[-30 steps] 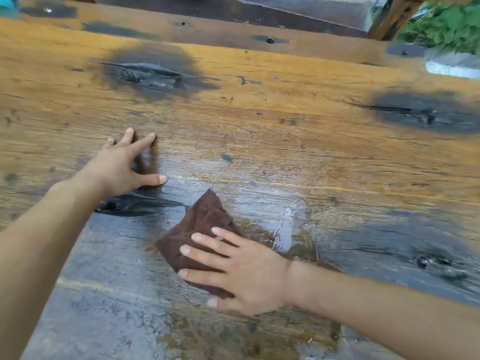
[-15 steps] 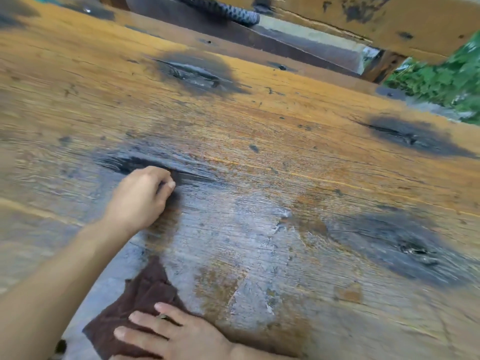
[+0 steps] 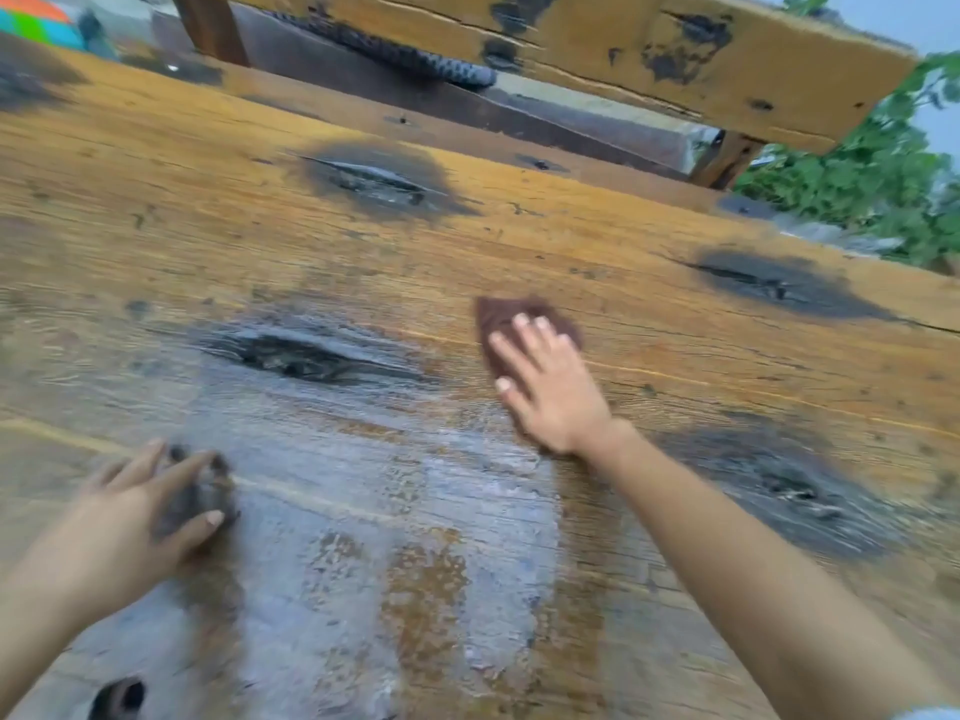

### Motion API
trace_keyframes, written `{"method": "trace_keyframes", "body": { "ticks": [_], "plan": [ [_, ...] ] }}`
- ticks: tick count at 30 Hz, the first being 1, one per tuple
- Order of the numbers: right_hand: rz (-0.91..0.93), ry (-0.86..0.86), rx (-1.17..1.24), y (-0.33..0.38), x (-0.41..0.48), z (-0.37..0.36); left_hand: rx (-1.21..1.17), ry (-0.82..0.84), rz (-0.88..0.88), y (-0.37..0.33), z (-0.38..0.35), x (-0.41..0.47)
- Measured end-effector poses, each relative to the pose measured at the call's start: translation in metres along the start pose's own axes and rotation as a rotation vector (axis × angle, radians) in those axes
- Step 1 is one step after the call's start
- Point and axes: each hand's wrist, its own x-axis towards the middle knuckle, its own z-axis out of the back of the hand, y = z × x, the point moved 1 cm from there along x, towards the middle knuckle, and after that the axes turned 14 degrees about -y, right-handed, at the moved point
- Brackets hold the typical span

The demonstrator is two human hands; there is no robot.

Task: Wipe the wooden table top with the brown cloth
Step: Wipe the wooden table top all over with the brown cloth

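Brown cloth (image 3: 494, 315) farther up grainy tabletop (image 3: 519, 241)

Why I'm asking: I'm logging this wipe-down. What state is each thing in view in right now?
brown cloth: spread flat on the table, pinned under the right hand's fingers.
right hand: fingers straight, pressing on the cloth.
left hand: blurred, fingers spread, resting on the wood, holding nothing.
wooden table top: dry and orange on the far side.
wet patch: shiny, covering the near middle of the table top.
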Motion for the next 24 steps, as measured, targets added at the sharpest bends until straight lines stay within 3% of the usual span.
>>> {"method": "trace_keyframes", "body": {
  "ticks": [3, 7, 11, 19, 24],
  "plan": [
    [-0.234, -0.049, -0.018, -0.014, 0.015, -0.004, 0.022, 0.118, 0.068, 0.011, 0.0, -0.02],
    [-0.307, -0.089, -0.031, 0.028, 0.014, -0.02, -0.079, 0.146, 0.071, 0.007, 0.003, -0.026],
    [-0.207, -0.052, 0.019, 0.132, 0.003, -0.035, -0.204, 0.121, 0.074, 0.011, 0.014, -0.03],
    [0.221, 0.106, 0.135, 0.361, -0.05, -0.069, -0.27, 0.075, 0.159, 0.063, 0.047, -0.037],
    [0.262, 0.098, 0.22, 0.394, -0.079, -0.069, -0.259, 0.12, 0.188, 0.089, 0.045, -0.051]
  ]
}}
